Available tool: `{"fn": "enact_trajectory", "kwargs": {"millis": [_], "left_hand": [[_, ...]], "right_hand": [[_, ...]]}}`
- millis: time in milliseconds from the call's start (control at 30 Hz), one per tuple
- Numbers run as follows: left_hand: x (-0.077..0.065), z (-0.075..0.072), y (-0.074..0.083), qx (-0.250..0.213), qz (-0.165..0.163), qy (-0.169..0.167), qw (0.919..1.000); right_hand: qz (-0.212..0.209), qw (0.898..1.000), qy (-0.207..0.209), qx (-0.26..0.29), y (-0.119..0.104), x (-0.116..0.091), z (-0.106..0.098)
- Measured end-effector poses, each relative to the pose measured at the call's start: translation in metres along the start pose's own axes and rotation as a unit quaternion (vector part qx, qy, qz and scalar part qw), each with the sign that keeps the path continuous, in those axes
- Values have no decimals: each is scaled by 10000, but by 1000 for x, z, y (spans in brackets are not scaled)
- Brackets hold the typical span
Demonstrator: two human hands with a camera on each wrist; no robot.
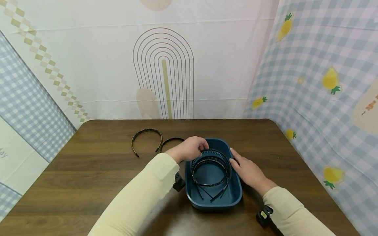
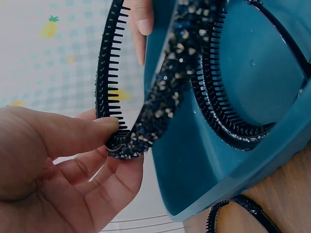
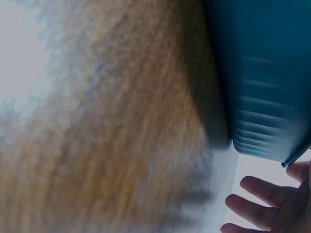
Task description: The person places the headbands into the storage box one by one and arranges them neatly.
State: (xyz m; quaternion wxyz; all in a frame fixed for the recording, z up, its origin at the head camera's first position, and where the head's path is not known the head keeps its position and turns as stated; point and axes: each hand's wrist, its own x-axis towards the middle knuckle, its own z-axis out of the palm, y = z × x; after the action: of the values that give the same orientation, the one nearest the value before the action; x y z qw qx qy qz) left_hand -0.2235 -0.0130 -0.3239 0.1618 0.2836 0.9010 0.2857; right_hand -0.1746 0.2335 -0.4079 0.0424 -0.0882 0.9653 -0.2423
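My left hand (image 1: pixel 190 149) is over the far left part of a blue plastic bin (image 1: pixel 214 206). Between thumb and fingers it pinches a black toothed headband (image 2: pixel 167 82) at its curved middle, the outer face covered in dark sparkling stones. Inside the bin lies another black toothed headband (image 2: pixel 214 97), its ends towards the near side in the head view. At the bin's right rim, my right hand (image 1: pixel 249 172) rests with extended fingers, holding nothing. The right wrist view shows its fingers (image 3: pixel 265 191) beside the bin's outer wall.
Left of the bin on the brown wooden table (image 1: pixel 88 183) lies a dark headband (image 1: pixel 147 130) with a gold tint. A second loose headband (image 1: pixel 172 139) beside it is partly hidden behind my left hand. Patterned cloths (image 1: pixel 221 65) hang behind the table and along its sides.
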Motion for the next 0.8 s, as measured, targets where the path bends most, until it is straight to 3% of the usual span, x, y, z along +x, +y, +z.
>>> {"fn": "enact_trajectory", "kwargs": {"millis": [233,533,800], "left_hand": [[6,3,1,48,-101,-62,9999],[12,10,4,410,83,-133,9990],[17,16,6,552,-116,-298,9980]], "right_hand": [[-63,10000,18,17,0,0,0],[-29,10000,-5,31,0,0,0],[15,9999,-92,87,1,1,0]]}}
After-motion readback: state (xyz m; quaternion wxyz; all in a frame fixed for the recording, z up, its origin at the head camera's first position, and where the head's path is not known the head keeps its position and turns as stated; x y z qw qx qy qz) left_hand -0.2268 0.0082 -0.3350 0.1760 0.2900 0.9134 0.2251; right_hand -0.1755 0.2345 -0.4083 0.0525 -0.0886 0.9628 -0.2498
